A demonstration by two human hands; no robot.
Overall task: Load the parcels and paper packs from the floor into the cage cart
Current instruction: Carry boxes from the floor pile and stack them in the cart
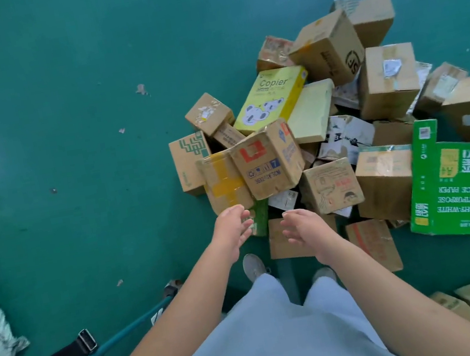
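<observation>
Both hands are reaching out and down over the pile, holding nothing. Left hand (pixel 234 230) has its fingers loosely spread, right by a brown box with yellow tape (pixel 223 181). Right hand (pixel 303 226) is relaxed and spread too, palm facing in. Parcels and paper packs, like the yellow Copier pack (pixel 268 98) and green office paper pack (pixel 451 179), sit heaped on the teal floor (pixel 61 113). Cage cart rail (pixel 123 333) is at lower left.

left grip (pixel 233 224) open, empty | right grip (pixel 301 226) open, empty
</observation>
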